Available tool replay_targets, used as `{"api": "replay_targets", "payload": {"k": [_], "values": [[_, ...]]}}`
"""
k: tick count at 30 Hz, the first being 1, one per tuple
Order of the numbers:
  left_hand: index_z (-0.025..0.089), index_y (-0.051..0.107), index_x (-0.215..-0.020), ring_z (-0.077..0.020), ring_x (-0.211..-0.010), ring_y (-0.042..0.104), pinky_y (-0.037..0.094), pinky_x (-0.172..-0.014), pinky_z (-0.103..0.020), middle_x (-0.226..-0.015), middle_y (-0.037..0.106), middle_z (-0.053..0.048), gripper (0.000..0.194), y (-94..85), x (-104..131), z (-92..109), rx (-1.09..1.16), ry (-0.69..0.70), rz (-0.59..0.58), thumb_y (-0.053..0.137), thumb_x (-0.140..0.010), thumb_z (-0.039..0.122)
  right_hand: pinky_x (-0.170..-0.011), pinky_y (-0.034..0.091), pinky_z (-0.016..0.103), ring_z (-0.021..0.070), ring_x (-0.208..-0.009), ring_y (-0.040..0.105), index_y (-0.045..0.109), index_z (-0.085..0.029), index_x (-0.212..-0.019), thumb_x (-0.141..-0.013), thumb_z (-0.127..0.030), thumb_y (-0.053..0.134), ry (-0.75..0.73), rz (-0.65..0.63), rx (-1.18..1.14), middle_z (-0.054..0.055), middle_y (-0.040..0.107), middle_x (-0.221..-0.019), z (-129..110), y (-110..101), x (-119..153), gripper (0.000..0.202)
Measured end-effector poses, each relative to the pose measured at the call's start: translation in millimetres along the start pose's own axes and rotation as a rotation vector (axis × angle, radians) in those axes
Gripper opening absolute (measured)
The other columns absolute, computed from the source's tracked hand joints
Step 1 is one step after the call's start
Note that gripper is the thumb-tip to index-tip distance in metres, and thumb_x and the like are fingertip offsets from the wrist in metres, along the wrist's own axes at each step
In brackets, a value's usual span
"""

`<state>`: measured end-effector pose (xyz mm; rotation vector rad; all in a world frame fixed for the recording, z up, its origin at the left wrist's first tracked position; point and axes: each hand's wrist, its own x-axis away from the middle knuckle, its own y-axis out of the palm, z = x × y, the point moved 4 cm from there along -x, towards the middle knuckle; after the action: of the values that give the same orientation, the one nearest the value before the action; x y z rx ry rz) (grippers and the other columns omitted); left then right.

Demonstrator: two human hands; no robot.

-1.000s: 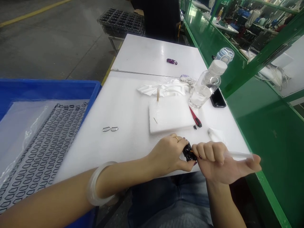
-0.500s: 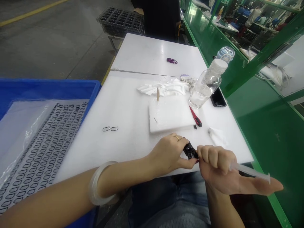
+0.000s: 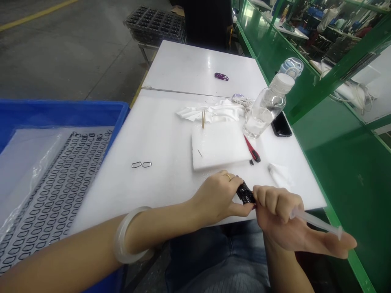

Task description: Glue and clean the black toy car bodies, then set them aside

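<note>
Head view, the only one. Left hand [image 3: 214, 199]: clamped on black part [image 3: 245, 193], fingers at far side, thumb at near side. Looks like a steadying pinch, leaving the end toward the right hand [image 3: 282, 217] exposed. Right hand: curled tight round a translucent syringe [image 3: 314, 220], thumb stretched back to the plunger end. Likely gripped that way to aim with fingers and push with thumb. Can't see the tip behind the knuckles, so can't tell about contact with black part. Black part: between both hands, above the near edge of table [image 3: 165, 134], probably kept close in for a clear look.

Same view, further out: foam block [image 3: 222, 144] just beyond the hands, with two sticks [image 3: 203, 119] upright at its far edge, apparently stuck in to stay grabbable. Cutter [image 3: 252, 149] just right of foam block, within easy reach. Cloth [image 3: 221, 110] bunched behind foam block, away from the hands. Bottle [image 3: 265, 110] and phone [image 3: 281, 125] farther right, probably parked out of the working area. Two rings [image 3: 147, 167] at left, side by side and flat, likely spaced to pick up singly. Blue bin [image 3: 76, 104] left of table, with a sheet [image 3: 58, 195] of similar rings in rows, presumably kept flat and apart to avoid tangling.
</note>
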<state>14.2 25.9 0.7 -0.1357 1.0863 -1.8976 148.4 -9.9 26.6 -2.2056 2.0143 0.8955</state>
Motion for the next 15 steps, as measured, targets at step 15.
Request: {"api": "replay_targets", "payload": {"k": [15], "values": [[0.013,0.065,-0.082,-0.0245,-0.073,0.065,0.053,-0.063,-0.035,-0.078,0.07,-0.006,0.041,2.2,-0.9,-0.7,-0.047,-0.018,-0.025,0.08,-0.076,0.051,-0.057,0.022,0.034,0.0134,-0.049,0.021,0.034,-0.022,-0.057,-0.092,-0.052,0.053,0.075,0.013,0.084,-0.003,0.024,-0.049,-3.3,1.8,4.8,0.05]]}}
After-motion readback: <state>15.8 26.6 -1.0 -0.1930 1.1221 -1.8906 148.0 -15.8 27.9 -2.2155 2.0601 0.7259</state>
